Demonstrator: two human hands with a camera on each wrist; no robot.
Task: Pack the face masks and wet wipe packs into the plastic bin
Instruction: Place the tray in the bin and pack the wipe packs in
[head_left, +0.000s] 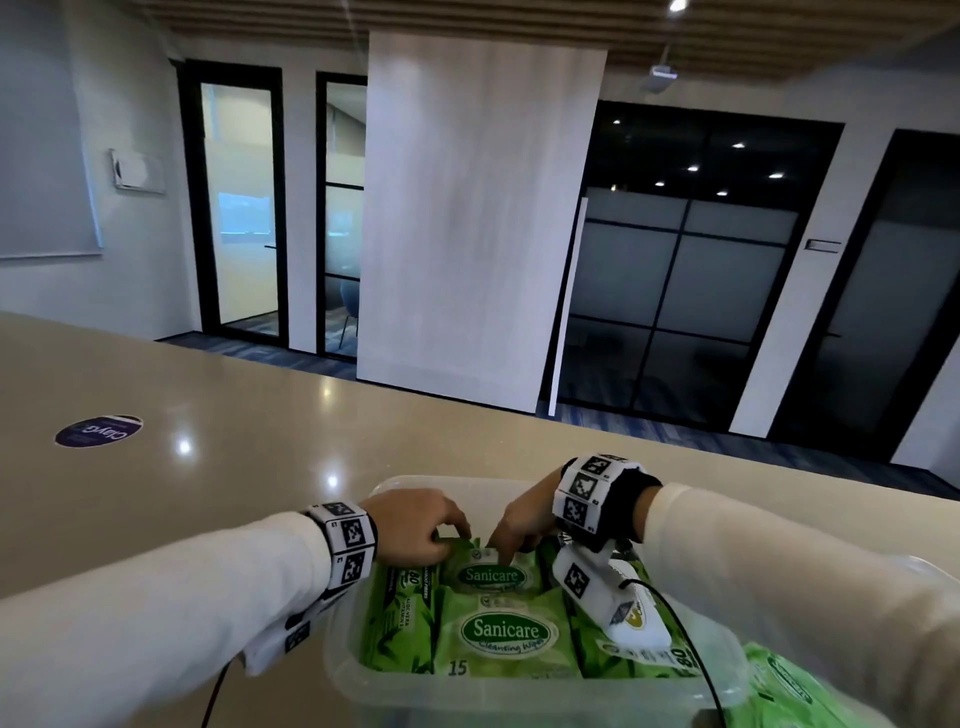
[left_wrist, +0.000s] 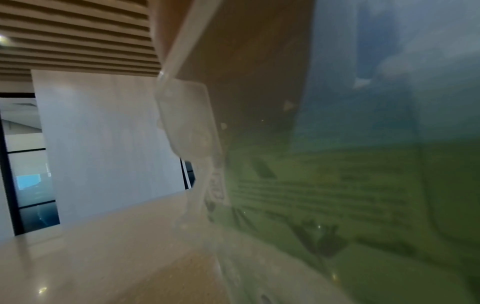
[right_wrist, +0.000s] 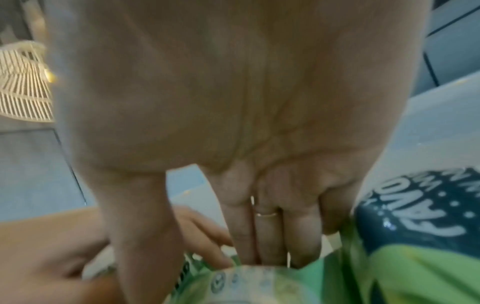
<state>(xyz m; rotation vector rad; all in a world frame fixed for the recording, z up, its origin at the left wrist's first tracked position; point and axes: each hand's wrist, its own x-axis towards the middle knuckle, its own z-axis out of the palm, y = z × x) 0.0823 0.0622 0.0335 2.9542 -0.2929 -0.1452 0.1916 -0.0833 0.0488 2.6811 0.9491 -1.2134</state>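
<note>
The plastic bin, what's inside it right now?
Inside the plastic bin are green wet wipe packs, some flat, some on edge. The left hand and right hand reach into its far end. Anything beneath the packs is covered.

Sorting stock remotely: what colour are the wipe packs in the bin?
Green, with white-and-green oval labels; wipe packs show best in the head view.

Both the left hand (head_left: 415, 525) and right hand (head_left: 524, 525) apparently pinch a wipe pack (head_left: 491, 574) inside the plastic bin (head_left: 519, 699).
</note>
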